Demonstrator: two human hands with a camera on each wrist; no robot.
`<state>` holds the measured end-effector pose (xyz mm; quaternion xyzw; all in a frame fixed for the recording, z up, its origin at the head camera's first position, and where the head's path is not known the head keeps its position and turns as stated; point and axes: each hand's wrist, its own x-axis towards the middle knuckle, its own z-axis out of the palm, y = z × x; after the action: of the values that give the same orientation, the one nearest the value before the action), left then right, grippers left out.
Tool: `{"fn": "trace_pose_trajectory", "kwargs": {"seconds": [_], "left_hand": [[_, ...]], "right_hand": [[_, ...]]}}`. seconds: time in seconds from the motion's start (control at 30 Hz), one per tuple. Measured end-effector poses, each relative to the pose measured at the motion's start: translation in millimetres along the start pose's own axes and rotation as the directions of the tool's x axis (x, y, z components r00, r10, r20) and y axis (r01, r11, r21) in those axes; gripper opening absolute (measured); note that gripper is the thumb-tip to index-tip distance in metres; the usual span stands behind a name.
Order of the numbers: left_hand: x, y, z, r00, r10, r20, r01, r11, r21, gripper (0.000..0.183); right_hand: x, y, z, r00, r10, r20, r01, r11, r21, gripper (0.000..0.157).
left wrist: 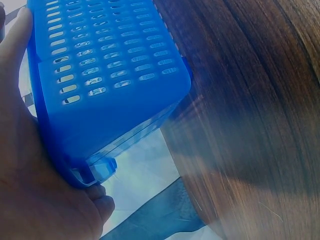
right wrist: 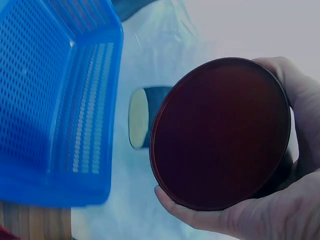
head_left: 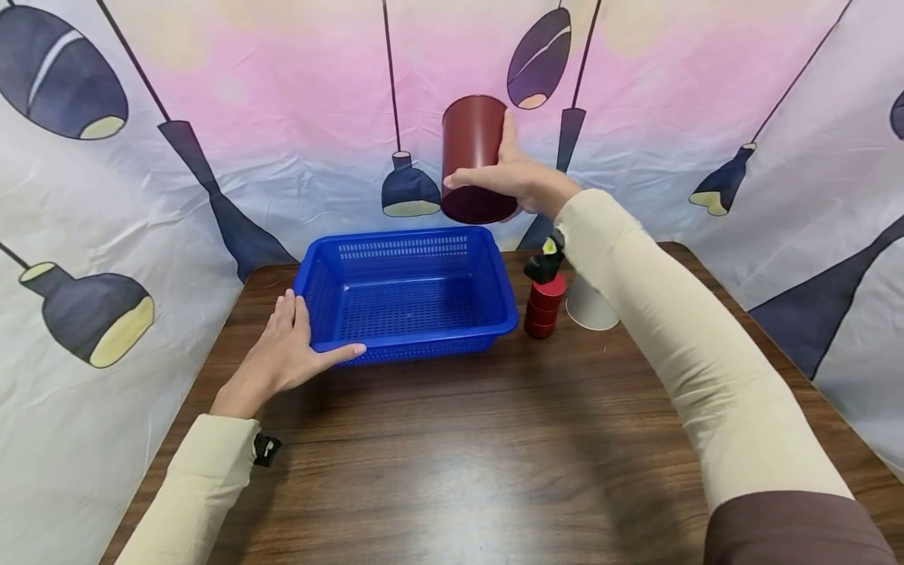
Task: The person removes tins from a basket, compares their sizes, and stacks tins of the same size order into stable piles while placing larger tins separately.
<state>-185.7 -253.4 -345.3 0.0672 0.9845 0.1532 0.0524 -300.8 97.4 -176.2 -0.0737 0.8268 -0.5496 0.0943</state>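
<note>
My right hand (head_left: 523, 176) grips a dark red cylindrical container (head_left: 472, 141) in the air, thumb on one side and fingers on the other. It is raised behind the back right part of a blue plastic basket (head_left: 406, 339). In the right wrist view, the container's dark round end (right wrist: 220, 135) faces the camera. My left hand (head_left: 286, 353) rests at the basket's front left corner, its fingers along the left rim and its thumb stretched along the front rim. The basket's perforated side (left wrist: 110, 60) fills much of the left wrist view. No objects show inside the basket.
A stack of short red cylinders (head_left: 541, 314) stands on the wooden table (head_left: 438, 455), right of the basket. Beside it is a white cup-like object (head_left: 592, 308), partly hidden by the right sleeve. A cloth printed with lamps (head_left: 297, 157) hangs close behind the table.
</note>
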Motion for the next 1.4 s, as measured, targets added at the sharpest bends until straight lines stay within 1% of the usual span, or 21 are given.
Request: {"fn": "trace_pose_trajectory", "kwargs": {"seconds": [0.17, 0.27, 0.53, 0.7, 0.77, 0.87, 1.0, 1.1, 1.3, 1.4], "left_hand": [[0.5, -1.1, 0.0, 1.000, -0.001, 0.006, 0.001, 1.000, -0.002, 0.139], [0.8, -1.8, 0.2, 1.000, 0.002, 0.006, -0.002, 1.000, -0.003, 0.139], [0.5, -4.3, 1.3, 1.000, -0.001, 0.005, 0.001, 1.000, 0.001, 0.139], [-0.2, -5.4, 1.1, 1.000, -0.005, 0.004, 0.005, 1.000, 0.006, 0.139], [0.0, -5.3, 0.9, 1.000, -0.002, 0.002, 0.002, 1.000, 0.005, 0.138], [0.4, -5.0, 0.4, 1.000, -0.002, 0.005, 0.002, 1.000, 0.003, 0.139], [0.2, -4.7, -0.1, 1.000, -0.005, 0.009, 0.005, 1.000, 0.002, 0.139], [-0.2, -4.6, -0.6, 1.000, -0.003, 0.007, 0.003, 1.000, 0.003, 0.139], [-0.4, -3.9, -1.1, 1.000, 0.003, 0.002, -0.003, 1.000, 0.005, 0.137], [-0.3, -3.7, -1.0, 1.000, 0.006, 0.000, -0.006, 1.000, 0.008, 0.137]], "right_hand": [[-6, 8, -24.0, 0.998, -0.016, -0.058, 0.016, 1.000, -0.005, 0.128], [-11, 15, -38.2, 0.995, 0.005, -0.095, -0.006, 1.000, -0.007, 0.128], [-25, 35, -74.5, 0.987, 0.006, -0.163, -0.001, 1.000, 0.028, 0.128], [-33, 47, -96.8, 0.974, 0.005, -0.225, -0.009, 1.000, -0.015, 0.132], [-37, 53, -106.1, 0.969, -0.006, -0.248, -0.001, 1.000, -0.025, 0.132], [-45, 64, -119.9, 0.963, -0.001, -0.269, -0.003, 1.000, -0.012, 0.131], [-54, 77, -137.2, 0.955, 0.030, -0.294, -0.036, 0.999, -0.014, 0.130], [-61, 88, -148.5, 0.947, 0.047, -0.317, -0.054, 0.998, -0.012, 0.129], [-73, 111, -163.4, 0.926, 0.024, -0.376, -0.022, 1.000, 0.010, 0.126], [-78, 122, -168.4, 0.919, 0.029, -0.394, -0.026, 1.000, 0.014, 0.129]]}}
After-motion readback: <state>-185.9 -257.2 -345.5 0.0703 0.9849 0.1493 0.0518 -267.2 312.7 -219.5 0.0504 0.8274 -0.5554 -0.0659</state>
